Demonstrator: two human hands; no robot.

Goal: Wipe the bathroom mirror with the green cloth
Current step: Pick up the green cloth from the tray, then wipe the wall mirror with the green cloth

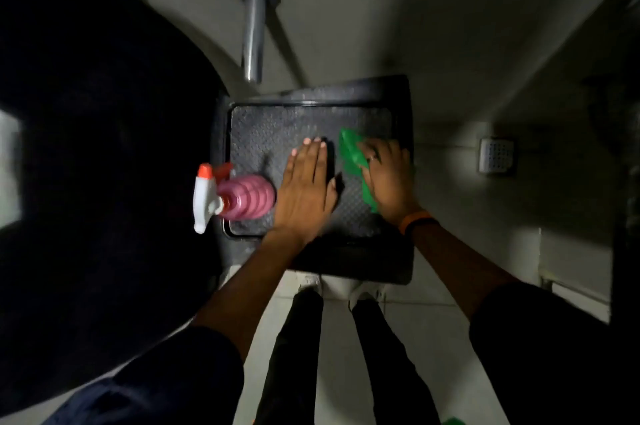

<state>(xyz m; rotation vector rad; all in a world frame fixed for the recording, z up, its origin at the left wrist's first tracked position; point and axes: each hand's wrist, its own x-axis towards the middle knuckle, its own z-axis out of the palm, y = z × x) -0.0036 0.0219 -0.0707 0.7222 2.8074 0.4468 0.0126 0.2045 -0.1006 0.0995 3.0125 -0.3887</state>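
I look straight down at a black textured stool top [277,133]. My right hand [389,178] rests on its right side with the fingers curled on the green cloth [351,152], which is bunched under and beside the palm. My left hand [306,187] lies flat on the middle of the stool, fingers straight and together, holding nothing. A pink spray bottle [247,196] with a white and orange trigger head [205,197] lies on the stool's left edge, just touching my left hand. No mirror is in view.
A large black round object [97,154] fills the left of the view. A chrome pipe [252,26] runs down the grey wall behind the stool. A metal floor drain [496,156] sits to the right. My legs and shoes [363,296] stand on pale tiles.
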